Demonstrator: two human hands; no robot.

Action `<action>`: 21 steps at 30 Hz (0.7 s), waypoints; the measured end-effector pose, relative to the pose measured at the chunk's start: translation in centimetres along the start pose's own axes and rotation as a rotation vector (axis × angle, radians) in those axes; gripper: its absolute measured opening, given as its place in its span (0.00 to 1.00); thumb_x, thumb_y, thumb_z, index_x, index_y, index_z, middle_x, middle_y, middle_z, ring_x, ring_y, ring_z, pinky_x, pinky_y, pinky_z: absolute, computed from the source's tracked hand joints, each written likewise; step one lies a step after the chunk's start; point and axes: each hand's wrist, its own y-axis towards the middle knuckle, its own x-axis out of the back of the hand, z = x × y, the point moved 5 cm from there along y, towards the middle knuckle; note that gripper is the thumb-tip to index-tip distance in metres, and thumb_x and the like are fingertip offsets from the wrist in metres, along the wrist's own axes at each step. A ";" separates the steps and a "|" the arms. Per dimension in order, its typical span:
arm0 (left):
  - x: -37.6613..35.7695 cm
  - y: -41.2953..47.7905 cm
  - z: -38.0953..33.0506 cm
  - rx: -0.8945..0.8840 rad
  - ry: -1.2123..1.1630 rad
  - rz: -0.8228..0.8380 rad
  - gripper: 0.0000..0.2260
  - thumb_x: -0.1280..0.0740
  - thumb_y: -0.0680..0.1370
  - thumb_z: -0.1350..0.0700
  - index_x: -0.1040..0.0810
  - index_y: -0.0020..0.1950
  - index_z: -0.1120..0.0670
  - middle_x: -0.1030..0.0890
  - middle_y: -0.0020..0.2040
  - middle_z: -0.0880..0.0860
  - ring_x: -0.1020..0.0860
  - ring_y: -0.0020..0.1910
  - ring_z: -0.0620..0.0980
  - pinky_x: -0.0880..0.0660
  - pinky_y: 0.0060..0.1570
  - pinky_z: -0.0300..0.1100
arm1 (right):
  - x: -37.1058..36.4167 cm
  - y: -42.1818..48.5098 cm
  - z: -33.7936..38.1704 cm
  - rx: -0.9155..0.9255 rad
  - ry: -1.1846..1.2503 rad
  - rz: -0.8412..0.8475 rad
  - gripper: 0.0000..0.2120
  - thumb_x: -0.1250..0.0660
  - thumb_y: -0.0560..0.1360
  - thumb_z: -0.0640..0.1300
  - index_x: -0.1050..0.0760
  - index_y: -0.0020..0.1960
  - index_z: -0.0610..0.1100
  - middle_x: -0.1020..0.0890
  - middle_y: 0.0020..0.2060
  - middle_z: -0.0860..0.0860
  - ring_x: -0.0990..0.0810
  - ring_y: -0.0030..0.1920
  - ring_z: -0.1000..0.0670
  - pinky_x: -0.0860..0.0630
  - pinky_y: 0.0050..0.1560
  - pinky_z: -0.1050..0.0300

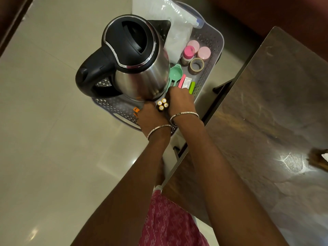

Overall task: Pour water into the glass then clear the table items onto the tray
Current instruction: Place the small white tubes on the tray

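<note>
- One tray [204, 73]: grey plastic, rectangular with rounded corners and walls pierced in a lattice. It sits just off the left edge of the table [266, 103], above the pale, glossy floor tiles [53, 121].
- One kettle [140, 68]: a round, brushed-steel body with a black plastic lid and a thick black handle. It stands upright on the left half of the tray.
- Four batteries [163, 104]: small cylinders standing on end in a tight cluster, gold-rimmed tops up, on the tray just beside the kettle's base.
- My left hand [150, 116] sits just left of the batteries and my right hand [180, 102] just right of them. The fingers of both curl downward with the tips hidden, so I cannot tell if they hold anything.
- Two thin metal bangles, one on each wrist [159, 129].
- Two round jars with pale pink lids [204, 53], and one small bottle with a brighter pink cap [189, 53].
- One roll of brownish tape [197, 65], lying flat.
- Mint-green plastic measuring spoons [175, 72]; I cannot count them.
- One pink strip [182, 80], one white packet [187, 82] and one green strip [191, 87], side by side.
- One crinkled clear plastic bag [177, 29] at the far end.
</note>
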 end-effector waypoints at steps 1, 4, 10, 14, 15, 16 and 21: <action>0.0 0.0 0.0 -0.004 -0.004 0.000 0.09 0.36 0.75 0.60 0.18 0.52 0.55 0.17 0.50 0.59 0.23 0.55 0.62 0.29 0.46 0.47 | 0.0 0.0 0.0 0.001 -0.004 -0.001 0.13 0.38 0.76 0.31 0.24 0.58 0.37 0.20 0.54 0.36 0.24 0.59 0.35 0.27 0.56 0.47; 0.1 0.0 0.0 -0.009 -0.024 -0.002 0.09 0.35 0.75 0.60 0.18 0.52 0.55 0.18 0.51 0.59 0.24 0.56 0.62 0.29 0.47 0.48 | 0.0 0.1 0.1 0.005 -0.015 -0.008 0.13 0.37 0.75 0.30 0.24 0.58 0.37 0.20 0.54 0.36 0.24 0.59 0.35 0.27 0.56 0.47; 0.5 -0.1 0.1 -0.011 -0.005 0.018 0.08 0.33 0.73 0.61 0.20 0.51 0.58 0.18 0.50 0.60 0.24 0.56 0.62 0.30 0.47 0.48 | 0.2 -0.2 0.2 0.008 -0.026 0.007 0.13 0.37 0.75 0.30 0.24 0.59 0.36 0.21 0.56 0.36 0.24 0.60 0.35 0.27 0.56 0.47; 1.4 -0.3 1.0 -0.021 0.018 -0.008 0.11 0.32 0.71 0.64 0.19 0.52 0.56 0.17 0.49 0.58 0.23 0.56 0.61 0.27 0.48 0.47 | 1.0 -1.1 -0.4 -0.015 0.019 -0.011 0.15 0.37 0.77 0.32 0.24 0.62 0.36 0.20 0.58 0.36 0.24 0.62 0.35 0.27 0.59 0.47; 1.7 -0.6 1.3 -0.014 -0.006 -0.017 0.13 0.31 0.71 0.64 0.19 0.54 0.55 0.16 0.49 0.55 0.23 0.57 0.60 0.27 0.49 0.46 | 1.2 -1.5 -0.9 -0.036 0.058 -0.028 0.16 0.37 0.76 0.32 0.23 0.63 0.37 0.20 0.59 0.38 0.24 0.62 0.36 0.27 0.61 0.48; 2.0 -1.0 1.8 -0.014 -0.041 -0.026 0.14 0.30 0.71 0.64 0.20 0.55 0.54 0.16 0.49 0.53 0.23 0.57 0.58 0.27 0.50 0.46 | 1.4 -2.1 -1.4 -0.052 0.116 -0.039 0.17 0.35 0.76 0.33 0.22 0.63 0.39 0.19 0.59 0.39 0.23 0.62 0.38 0.26 0.62 0.48; 3.9 -5.2 2.6 -0.228 -0.293 -0.132 0.12 0.33 0.70 0.67 0.19 0.51 0.57 0.16 0.41 0.52 0.17 0.43 0.53 0.22 0.47 0.43 | 3.0 -7.3 -4.5 -0.133 0.507 -0.173 0.14 0.29 0.73 0.35 0.17 0.58 0.41 0.14 0.51 0.45 0.16 0.51 0.47 0.20 0.58 0.48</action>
